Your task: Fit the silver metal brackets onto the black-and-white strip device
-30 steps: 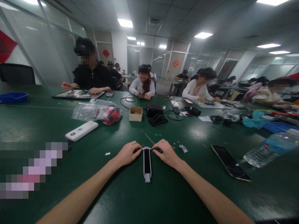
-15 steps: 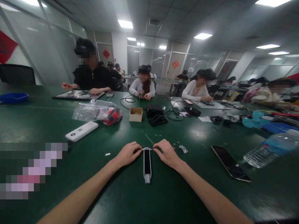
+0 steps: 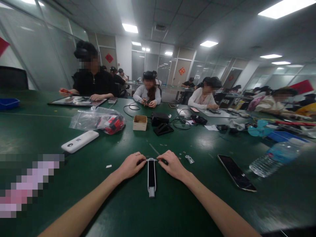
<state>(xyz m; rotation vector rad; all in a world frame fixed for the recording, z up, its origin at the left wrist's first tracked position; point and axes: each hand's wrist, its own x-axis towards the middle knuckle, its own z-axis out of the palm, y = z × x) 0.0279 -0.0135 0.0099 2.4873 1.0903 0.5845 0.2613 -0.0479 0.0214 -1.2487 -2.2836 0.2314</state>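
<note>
Between my hands a slim white-framed device with a long black face lies on the green table, its pale grey end toward me. At its far end a thin crosswise rod sticks out to both sides. My left hand pinches the rod's left end, and my right hand pinches its right end. The fingertips cover the rod's tips. Right of my right hand lie a small metal bracket and a few tiny rings. A small white piece rests left of my left hand.
A white power bank and a plastic bag with red and black contents lie to the left. Ahead stand a small box and a black case. A phone and water bottle are right. Several people sit across.
The whole view has shifted a little, so things appear further left. Both hands keep their pinch at the device's far end, with no clear movement against it.
</note>
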